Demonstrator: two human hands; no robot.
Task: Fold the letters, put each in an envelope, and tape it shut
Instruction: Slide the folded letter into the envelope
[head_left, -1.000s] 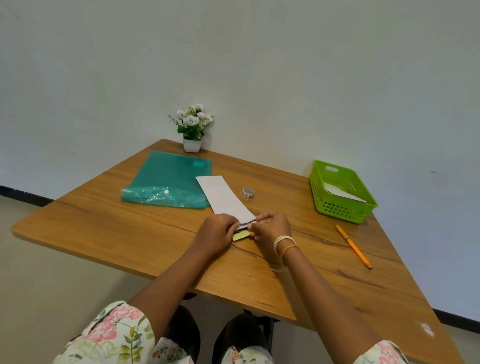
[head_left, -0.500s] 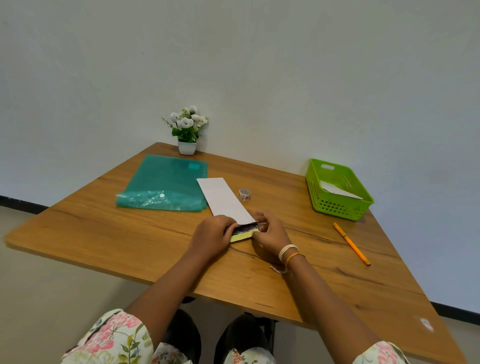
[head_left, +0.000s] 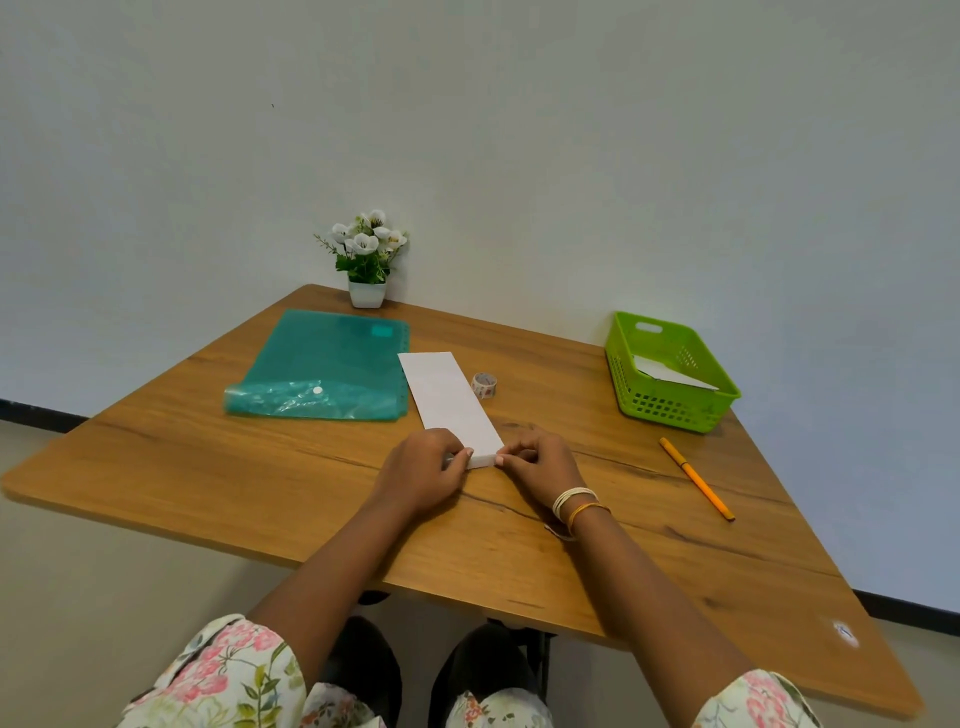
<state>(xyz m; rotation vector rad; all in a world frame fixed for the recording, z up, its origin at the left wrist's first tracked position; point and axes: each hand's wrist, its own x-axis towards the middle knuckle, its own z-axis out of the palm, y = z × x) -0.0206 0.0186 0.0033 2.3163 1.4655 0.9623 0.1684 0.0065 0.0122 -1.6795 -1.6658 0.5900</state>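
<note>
A long white paper envelope (head_left: 448, 401) lies flat near the middle of the wooden table (head_left: 208, 467), its near short end folded down. The left hand (head_left: 423, 474) and right hand (head_left: 540, 462) each pinch a corner of that end, fingers curled on the flap, so the envelope looks filled and closed but, as far as I can judge, not yet taped. The small patterned roll of tape (head_left: 484, 385) sits just beside the envelope at its 3 o'clock. At 2 o'clock, well apart, a lime-green plastic basket (head_left: 670, 410) holds white paper, probably a finished envelope. At 10 o'clock a teal plastic folder (head_left: 322, 366) may hold remaining letters; I cannot tell.
</note>
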